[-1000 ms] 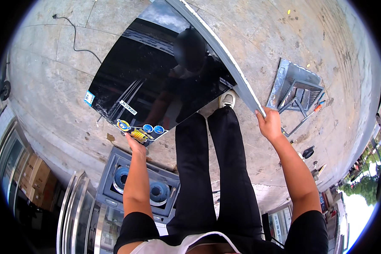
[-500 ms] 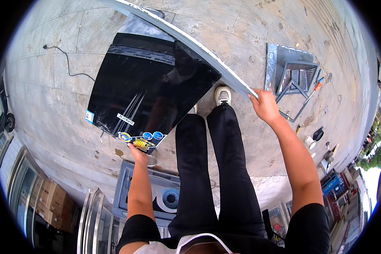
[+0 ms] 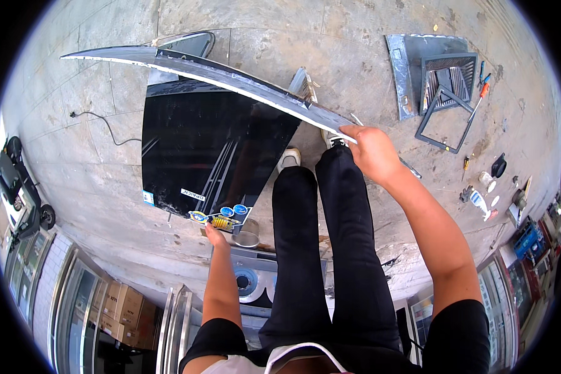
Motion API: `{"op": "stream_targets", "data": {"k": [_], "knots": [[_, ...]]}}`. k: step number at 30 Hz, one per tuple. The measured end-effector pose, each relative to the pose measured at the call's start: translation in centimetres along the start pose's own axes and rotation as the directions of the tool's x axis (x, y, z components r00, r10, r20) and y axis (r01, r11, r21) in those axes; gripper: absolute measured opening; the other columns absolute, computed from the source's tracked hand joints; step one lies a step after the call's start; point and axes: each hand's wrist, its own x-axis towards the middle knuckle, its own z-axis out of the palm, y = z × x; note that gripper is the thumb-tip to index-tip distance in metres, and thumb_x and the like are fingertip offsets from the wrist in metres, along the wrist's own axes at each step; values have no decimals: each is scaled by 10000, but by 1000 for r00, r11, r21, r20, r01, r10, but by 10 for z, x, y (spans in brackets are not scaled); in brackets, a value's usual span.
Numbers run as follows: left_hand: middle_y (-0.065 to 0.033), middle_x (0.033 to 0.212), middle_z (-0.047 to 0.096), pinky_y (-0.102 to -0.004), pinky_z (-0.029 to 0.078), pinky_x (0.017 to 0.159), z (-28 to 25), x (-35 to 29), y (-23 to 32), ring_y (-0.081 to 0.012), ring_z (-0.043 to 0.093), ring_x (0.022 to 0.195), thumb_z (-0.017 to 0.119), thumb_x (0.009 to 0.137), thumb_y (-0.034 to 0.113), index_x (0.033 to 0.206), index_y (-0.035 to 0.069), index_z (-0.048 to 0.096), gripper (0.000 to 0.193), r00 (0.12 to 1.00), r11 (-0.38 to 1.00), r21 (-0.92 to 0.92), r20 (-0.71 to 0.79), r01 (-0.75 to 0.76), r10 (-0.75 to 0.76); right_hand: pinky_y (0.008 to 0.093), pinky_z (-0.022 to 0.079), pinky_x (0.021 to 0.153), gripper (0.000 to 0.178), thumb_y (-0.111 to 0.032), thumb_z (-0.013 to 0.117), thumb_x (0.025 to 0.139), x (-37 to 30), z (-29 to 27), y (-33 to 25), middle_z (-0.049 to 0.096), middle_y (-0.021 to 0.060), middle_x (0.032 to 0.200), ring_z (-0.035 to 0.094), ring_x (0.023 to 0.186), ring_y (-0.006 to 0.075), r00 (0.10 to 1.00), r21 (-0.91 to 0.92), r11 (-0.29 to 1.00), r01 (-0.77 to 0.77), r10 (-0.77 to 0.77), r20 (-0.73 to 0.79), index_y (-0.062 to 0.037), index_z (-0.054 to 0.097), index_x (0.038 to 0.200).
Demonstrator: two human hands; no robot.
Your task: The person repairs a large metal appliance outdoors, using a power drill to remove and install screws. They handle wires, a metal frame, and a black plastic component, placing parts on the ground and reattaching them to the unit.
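A large glossy black panel [image 3: 193, 137], with stickers along its near edge, stands in front of me to the left. My left hand [image 3: 215, 235] is closed on its near corner, next to the yellow and blue stickers. My right hand [image 3: 375, 151] grips the right end of a long grey panel [image 3: 243, 81], seen nearly edge-on with a pale, scuffed rim. This panel slants across the black one's far side, hiding part of it. Whether the two are joined, I cannot tell. The left fingertips are partly hidden behind the corner.
On the floor at right lie a grey sheet [image 3: 406, 78], a slatted tray [image 3: 461, 71], a dark frame [image 3: 422, 131] and a screwdriver [image 3: 484, 90]. A cable [image 3: 109, 128] lies at left. Behind my left hand is a grey housing [image 3: 274, 265]; cardboard boxes [image 3: 124, 305] stand near-left.
The grey panel has swung lower, and its far-left end has come into view. The black panel appears squarer to me. Both hands keep their grips; the whole view has shifted.
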Motion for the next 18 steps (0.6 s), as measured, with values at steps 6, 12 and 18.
{"op": "stream_targets", "data": {"k": [6,12,18], "knots": [[-228,1406,400,-401,318,1060,29,-52,64,-366,409,1279,350,981,334,1399,-23,345,550,883,770,514,-50,-378,467,387,499,836,333,6,550,748,-16,3,4,637,176,1053,606,963,336,1000,-27,1000,-1,0,-20,42,614,1073],[-205,1380,442,-394,322,1053,87,-116,128,-355,413,1275,438,973,245,1393,23,366,480,835,559,664,189,-497,517,346,510,787,309,-30,587,702,-19,8,15,640,164,952,626,884,281,996,-82,996,45,-51,-71,62,604,996],[-170,1468,325,-398,326,1064,119,-141,149,-350,375,1308,448,967,250,1400,21,348,500,705,266,749,354,-608,615,335,519,742,215,-32,594,697,-16,-1,21,636,141,872,633,843,260,996,-30,999,44,-46,-78,34,601,902]]}}
